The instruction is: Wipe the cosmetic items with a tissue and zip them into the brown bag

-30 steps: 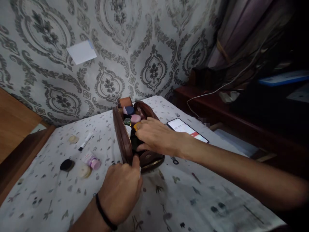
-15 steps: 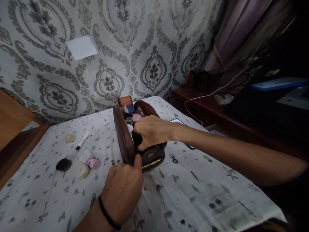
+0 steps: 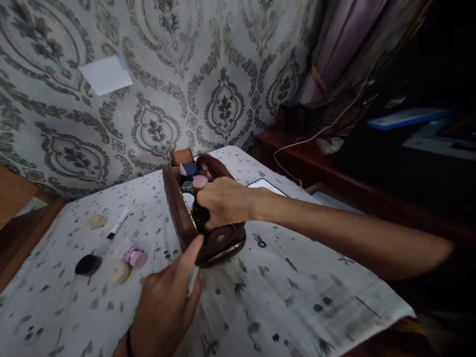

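A brown leather bag (image 3: 174,203) stands unzipped on the cloth-covered surface. Inside it show a dark blue round lid (image 3: 190,169), a pink round item (image 3: 200,182), a green-topped container (image 3: 187,187) and a white cap (image 3: 189,200). My right hand (image 3: 221,201) reaches into the bag with curled fingers; the fingertips and whatever they grip are hidden. At the bag's near corner, my left hand (image 3: 169,297) has its index finger stretched out and the thumb apart. That fingertip is at the bag's edge; whether it touches, I cannot tell.
Left of the bag lie a pink-capped tube (image 3: 133,254), a slim white tube (image 3: 119,223), a black round lid (image 3: 87,265), a cream-coloured jar (image 3: 119,272) and a small pale round item (image 3: 97,220). A phone (image 3: 266,185) lies behind my right forearm. A white cable (image 3: 316,141) crosses the dark red furniture.
My left hand has let go of the bag's near edge and drawn back a little, its index finger now extended. The right hand stays inside the bag. The view has shifted slightly right.
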